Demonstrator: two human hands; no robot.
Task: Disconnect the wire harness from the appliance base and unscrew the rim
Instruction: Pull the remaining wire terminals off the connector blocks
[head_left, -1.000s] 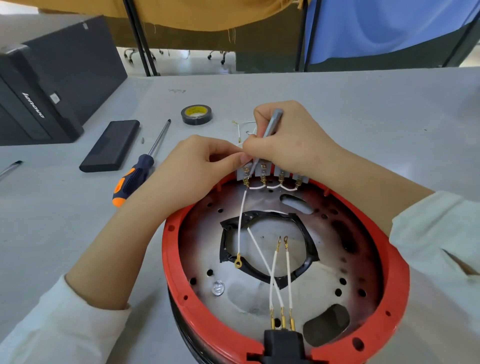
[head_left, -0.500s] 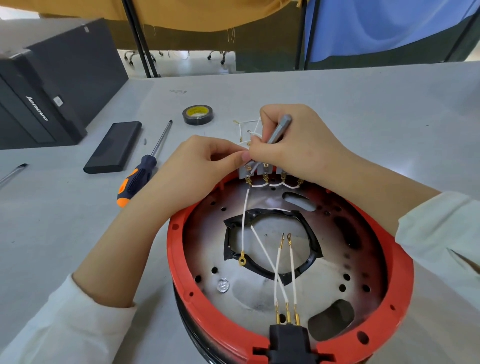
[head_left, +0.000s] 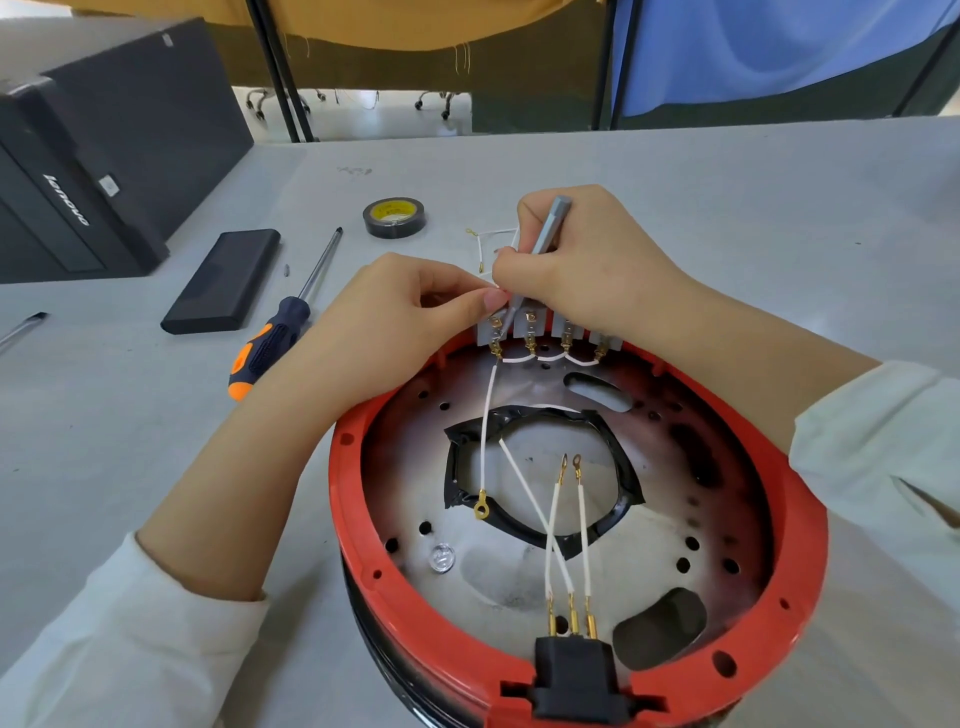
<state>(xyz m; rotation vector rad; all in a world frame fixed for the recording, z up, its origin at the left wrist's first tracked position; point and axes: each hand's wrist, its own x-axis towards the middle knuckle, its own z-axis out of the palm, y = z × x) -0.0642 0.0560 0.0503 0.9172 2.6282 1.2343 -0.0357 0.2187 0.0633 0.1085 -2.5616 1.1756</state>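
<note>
At mid-frame on the grey desk (head_left: 727, 208), the round red plastic rim (head_left: 800, 519) rings a scorched metal base (head_left: 519, 571); the right hand (head_left: 597, 260) grasps a slim metal driver (head_left: 548, 228) at the terminal block (head_left: 540, 332), and the left hand (head_left: 395, 322) pinches a thin white wire (head_left: 485, 415).

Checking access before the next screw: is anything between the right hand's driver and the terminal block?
Nothing visible: the right hand has the small driver on the terminal block; the left hand sits beside it.

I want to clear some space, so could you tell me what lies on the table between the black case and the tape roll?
In the head view, only the orange-handled screwdriver lies between the black case and the tape roll.
</note>
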